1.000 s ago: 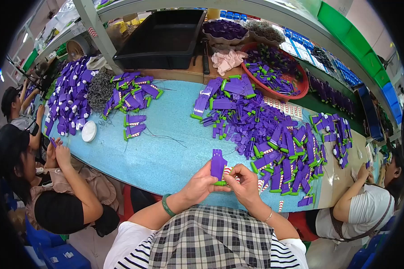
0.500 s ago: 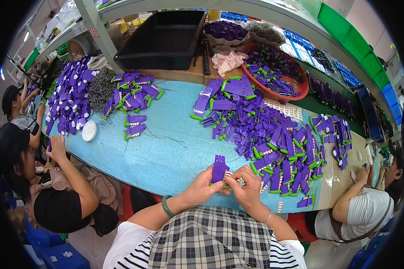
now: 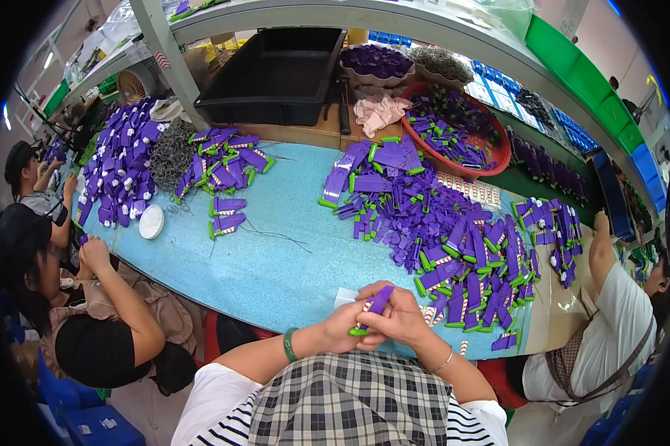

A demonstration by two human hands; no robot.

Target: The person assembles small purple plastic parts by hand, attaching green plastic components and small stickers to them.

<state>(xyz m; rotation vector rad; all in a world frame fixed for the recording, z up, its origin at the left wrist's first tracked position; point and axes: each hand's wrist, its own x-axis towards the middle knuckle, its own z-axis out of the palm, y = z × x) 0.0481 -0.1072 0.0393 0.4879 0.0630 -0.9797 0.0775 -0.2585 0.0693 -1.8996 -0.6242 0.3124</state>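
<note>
Close together above the near edge of the blue table, both my hands are closed around one purple plastic wing-shaped piece. It has a green end and a red-and-white striped sticker. My left hand grips it near the green end. Across its purple body lies the thumb of my right hand, whose other fingers are curled behind it. A small pale square shows just beyond my left fingers. To the right, a heap of similar purple-and-green pieces reaches close to my right hand.
Smaller purple parts are piled ahead. A red basin, a black tray and a pink cloth stand farther back. Leftward lie finished-looking pieces, grey wires and a white round lid. Co-workers sit on both sides.
My hands have drawn together and the purple piece has tilted over, its striped side now showing. A pale square has come into view. The right co-worker's arm has reached up and away.
</note>
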